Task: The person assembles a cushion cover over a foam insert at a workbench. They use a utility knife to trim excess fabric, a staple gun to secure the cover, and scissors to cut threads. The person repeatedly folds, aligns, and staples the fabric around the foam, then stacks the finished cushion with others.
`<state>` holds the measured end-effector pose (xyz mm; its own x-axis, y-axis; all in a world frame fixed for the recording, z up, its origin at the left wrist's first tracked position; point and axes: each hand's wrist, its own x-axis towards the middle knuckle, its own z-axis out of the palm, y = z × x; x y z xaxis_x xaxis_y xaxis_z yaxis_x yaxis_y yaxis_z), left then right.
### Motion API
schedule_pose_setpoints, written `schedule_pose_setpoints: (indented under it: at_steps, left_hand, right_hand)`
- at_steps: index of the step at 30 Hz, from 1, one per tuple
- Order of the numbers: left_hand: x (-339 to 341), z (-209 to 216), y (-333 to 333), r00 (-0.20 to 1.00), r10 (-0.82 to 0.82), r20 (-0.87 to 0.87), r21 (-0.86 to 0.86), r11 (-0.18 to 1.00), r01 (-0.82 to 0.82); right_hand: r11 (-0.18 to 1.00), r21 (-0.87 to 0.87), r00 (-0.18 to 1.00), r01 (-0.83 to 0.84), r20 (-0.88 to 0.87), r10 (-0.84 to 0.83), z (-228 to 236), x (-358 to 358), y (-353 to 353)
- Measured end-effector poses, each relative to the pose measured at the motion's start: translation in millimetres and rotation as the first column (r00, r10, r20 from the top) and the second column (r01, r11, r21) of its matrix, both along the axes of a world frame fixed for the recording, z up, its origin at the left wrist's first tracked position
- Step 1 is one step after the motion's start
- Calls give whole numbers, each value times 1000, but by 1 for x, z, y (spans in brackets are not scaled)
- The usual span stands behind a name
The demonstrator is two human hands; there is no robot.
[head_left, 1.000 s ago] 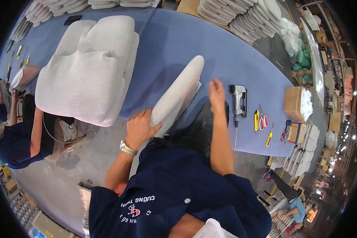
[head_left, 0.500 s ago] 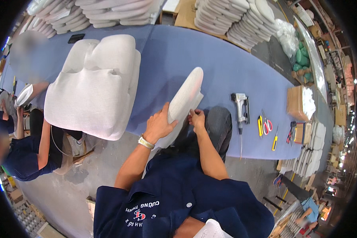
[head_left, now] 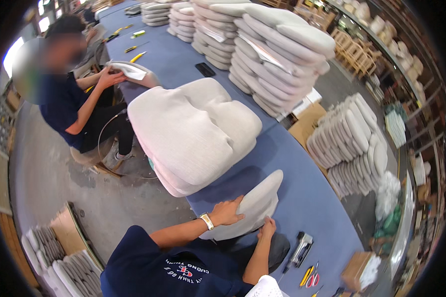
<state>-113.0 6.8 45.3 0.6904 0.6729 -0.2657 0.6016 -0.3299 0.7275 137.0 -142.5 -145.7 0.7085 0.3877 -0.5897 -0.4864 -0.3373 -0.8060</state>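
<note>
A light grey fabric-covered seat cushion (head_left: pixel 260 198) is tilted up over my lap at the table's near edge. My left hand (head_left: pixel 226 212) presses on its left side, with the thumb on the cover and the fingers over the edge. My right hand (head_left: pixel 266 228) is closed, pinching the fabric along the cushion's near right edge. The fingertips of that hand are partly hidden. Right of it, a silver staple gun (head_left: pixel 299 250) lies on the blue table (head_left: pixel 327 218).
Beyond my left hand, a pile of large grey cushions (head_left: pixel 193 133) sits on the table. Taller cushion stacks (head_left: pixel 277 54) and a black phone (head_left: pixel 204 70) stand farther back. Red-handled scissors (head_left: pixel 312 281), a yellow cutter (head_left: pixel 305 276) and a carton (head_left: pixel 357 271) are at right. A co-worker (head_left: pixel 67 109) sits at left.
The view has swung leftward and farther along the table, so things appear lower and to the right. The cushion leans more to the right, showing more of its face; both hands stay on it.
</note>
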Motion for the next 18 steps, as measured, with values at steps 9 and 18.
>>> schedule_pose_setpoints:
  at_steps: [9, 18]
  left_hand:
    - [1, 4, -22, 998, -53, -31, -13, 999, 53]
    - [8, 23, -26, 994, -107, -34, -48, 993, 105]
  right_hand:
    - [977, 197, 970, 78, -240, -29, 70, -13, 45]
    - [945, 119, 917, 304, -306, -256, 34, 13, 95]
